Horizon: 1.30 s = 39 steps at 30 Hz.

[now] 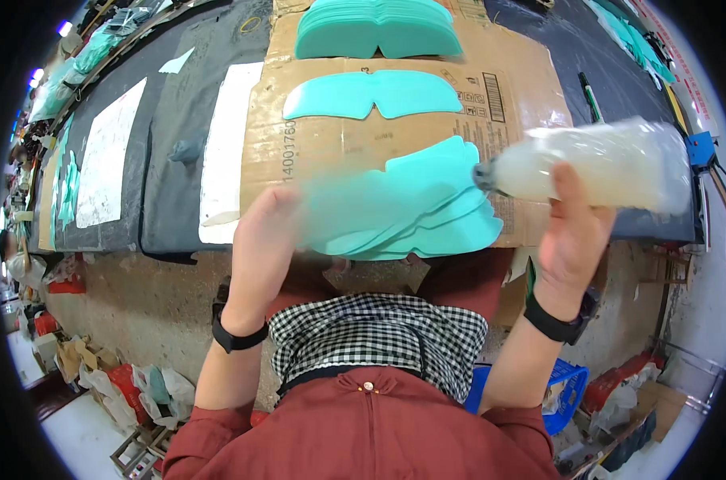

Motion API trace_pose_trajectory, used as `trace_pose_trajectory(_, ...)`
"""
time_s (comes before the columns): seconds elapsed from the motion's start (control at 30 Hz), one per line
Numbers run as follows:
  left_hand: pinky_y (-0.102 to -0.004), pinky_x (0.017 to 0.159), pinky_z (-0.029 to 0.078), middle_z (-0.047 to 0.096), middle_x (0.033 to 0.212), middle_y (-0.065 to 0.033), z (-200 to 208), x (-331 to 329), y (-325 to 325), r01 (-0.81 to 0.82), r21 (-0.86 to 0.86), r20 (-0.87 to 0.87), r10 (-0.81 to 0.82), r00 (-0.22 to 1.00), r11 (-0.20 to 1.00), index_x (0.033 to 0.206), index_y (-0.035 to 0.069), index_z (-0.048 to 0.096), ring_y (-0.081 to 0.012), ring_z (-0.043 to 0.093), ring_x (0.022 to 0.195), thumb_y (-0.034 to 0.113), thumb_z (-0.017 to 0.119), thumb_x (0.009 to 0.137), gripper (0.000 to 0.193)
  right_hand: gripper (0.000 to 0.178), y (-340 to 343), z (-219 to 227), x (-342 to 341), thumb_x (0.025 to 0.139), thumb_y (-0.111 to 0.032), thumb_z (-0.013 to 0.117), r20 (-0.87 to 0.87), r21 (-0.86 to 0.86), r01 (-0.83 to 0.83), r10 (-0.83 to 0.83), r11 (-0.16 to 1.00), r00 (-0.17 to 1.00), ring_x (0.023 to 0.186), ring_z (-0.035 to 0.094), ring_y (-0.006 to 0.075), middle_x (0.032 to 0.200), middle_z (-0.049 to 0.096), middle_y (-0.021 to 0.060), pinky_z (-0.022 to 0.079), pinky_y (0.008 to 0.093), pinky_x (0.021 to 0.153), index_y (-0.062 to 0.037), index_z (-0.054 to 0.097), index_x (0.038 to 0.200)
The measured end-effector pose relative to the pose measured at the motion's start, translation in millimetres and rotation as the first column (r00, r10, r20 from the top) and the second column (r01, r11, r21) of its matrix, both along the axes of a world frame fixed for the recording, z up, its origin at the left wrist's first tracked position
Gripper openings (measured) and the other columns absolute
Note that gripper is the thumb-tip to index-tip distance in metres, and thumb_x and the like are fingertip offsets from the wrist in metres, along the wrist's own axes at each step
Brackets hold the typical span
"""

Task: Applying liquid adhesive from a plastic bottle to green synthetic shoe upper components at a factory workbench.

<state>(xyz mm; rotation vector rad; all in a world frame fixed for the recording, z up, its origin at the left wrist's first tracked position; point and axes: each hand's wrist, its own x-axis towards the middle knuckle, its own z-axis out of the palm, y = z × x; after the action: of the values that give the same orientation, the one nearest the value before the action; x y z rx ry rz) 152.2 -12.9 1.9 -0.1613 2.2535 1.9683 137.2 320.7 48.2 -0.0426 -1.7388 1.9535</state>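
Note:
My left hand (265, 236) pinches the near left end of a teal curved cut-out sheet (351, 210), which is blurred by motion. Under and beside it, several similar teal sheets (459, 220) lie fanned out at the near edge of the cardboard (531, 72). A clear squeeze bottle (635, 164) with milky contents is in my right hand (572, 236). Plastic film seems to wrap the bottle, which lies tilted sideways, its dark nozzle pointing left toward the fanned sheets. Farther back, one notched teal piece (371, 92) rests flat, with a neat stack of teal pieces (375, 32) beyond it.
White sheets (111, 160) lie on the dark table to the left, near a small dark lump (185, 150). A pen (589, 98) is at the right, with more teal pieces (639, 44) beyond. Below the table stands a blue basket (567, 392).

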Motion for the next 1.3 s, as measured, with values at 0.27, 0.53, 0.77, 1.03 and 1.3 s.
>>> trace_pose_trajectory(0.27,-0.0202,0.059,0.045,0.066,0.088,0.0007,11.3,6.1,7.4,0.032,-0.178,0.043,-0.025,0.999,0.983,0.115,0.002,0.066,-0.0033,0.058,0.07,0.016,0.069,0.1,0.021,0.047,-101.3,-15.7,-11.2,0.084,-0.014,0.087,0.002,0.353,-0.21,0.224,0.912,0.975,0.083,0.074,0.0177,0.1,0.077,0.0105,0.059,0.0334,0.073,-0.0028,0.062,0.122)
trace_pose_trajectory(0.53,-0.0241,0.071,0.055,0.069,0.093,-0.0023,9.8,22.9,-9.8,0.072,0.255,0.206,-0.128,0.97,0.964,0.139,0.0,0.06,-0.0085,0.064,0.079,0.015,0.066,0.101,0.041,0.039,-57.7,-5.3,-59.0,0.086,-0.014,0.085,-0.045,0.4,-0.05,0.075,0.915,0.996,0.07,0.069,0.0116,0.094,0.076,0.0052,0.056,0.0273,0.062,-0.0024,0.065,0.117)
trace_pose_trajectory(0.77,-0.0318,0.078,0.06,0.074,0.099,-0.0092,15.0,21.3,-13.9,-0.171,0.437,0.348,0.009,0.937,0.883,0.15,0.006,0.05,-0.0179,0.072,0.089,0.03,0.052,0.109,0.047,0.027,-137.9,11.0,-18.7,0.089,-0.014,0.084,0.221,0.273,-0.369,0.315,0.888,0.923,0.088,0.069,0.0122,0.099,0.075,0.0052,0.055,0.0282,0.079,0.0005,0.071,0.108)
trace_pose_trajectory(1.03,-0.0364,0.086,0.063,0.071,0.118,-0.0143,18.6,24.7,-6.7,-0.391,0.412,0.428,0.204,0.88,0.823,0.149,0.001,0.047,-0.0217,0.073,0.101,0.03,0.051,0.11,0.05,0.039,-141.1,-5.5,21.9,0.081,-0.015,0.087,0.1,0.432,-0.418,0.418,0.799,0.903,0.089,0.075,0.0197,0.102,0.077,0.0113,0.058,0.0342,0.077,0.0003,0.069,0.113)
trace_pose_trajectory(1.3,-0.0296,0.082,0.062,0.074,0.108,-0.0103,11.4,23.5,-15.5,-0.077,0.524,0.276,-0.084,0.958,0.848,0.145,0.003,0.053,-0.0154,0.073,0.093,0.02,0.064,0.103,0.047,0.033,-52.1,1.4,-24.6,0.088,-0.013,0.084,0.059,0.441,-0.081,0.061,0.894,0.996,0.084,0.071,0.0145,0.101,0.077,0.0079,0.057,0.0291,0.076,0.0006,0.07,0.114)
